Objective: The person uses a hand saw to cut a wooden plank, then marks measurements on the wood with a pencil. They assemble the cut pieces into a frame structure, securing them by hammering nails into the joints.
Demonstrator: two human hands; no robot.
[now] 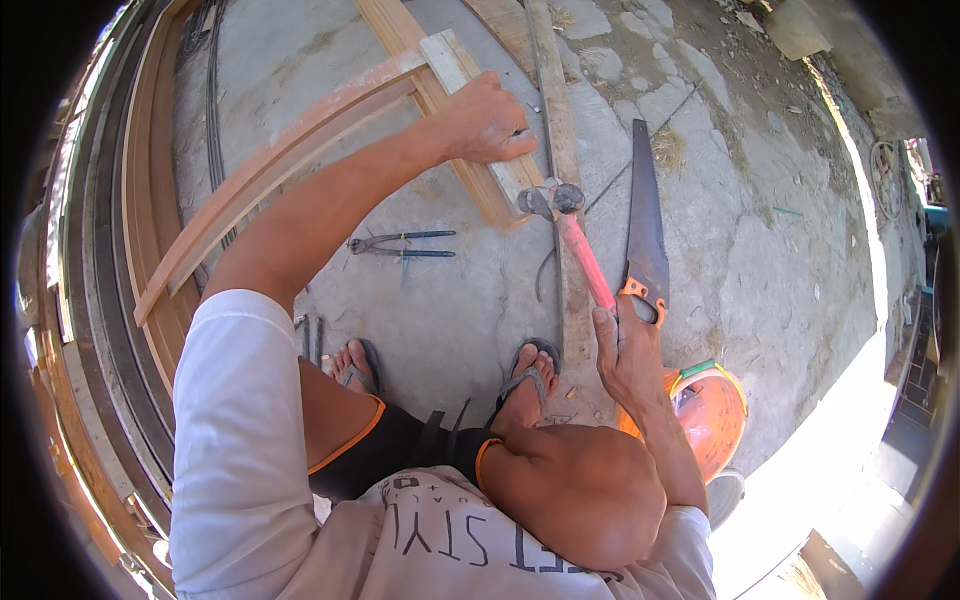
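My right hand (630, 350) is closed around the pink handle of a hammer (585, 255). Its metal head is right by the near end of a pale, weathered wooden board (518, 180). That board lies along a longer light-brown timber (470, 185). My left hand (487, 120) is closed over the pale board, farther up from the hammer head; its fingertips are partly hidden. Beneath my left forearm, a curved wooden rail (270, 155) runs from these boards toward the lower left.
A handsaw (648, 220) with an orange handle lies right of the hammer. Pincers (400, 243) with dark blue handles rest on the concrete. An orange container (712, 410) stands beside my right forearm. Long timbers (140, 180) line the left; a narrow plank (570, 290) lies near my foot.
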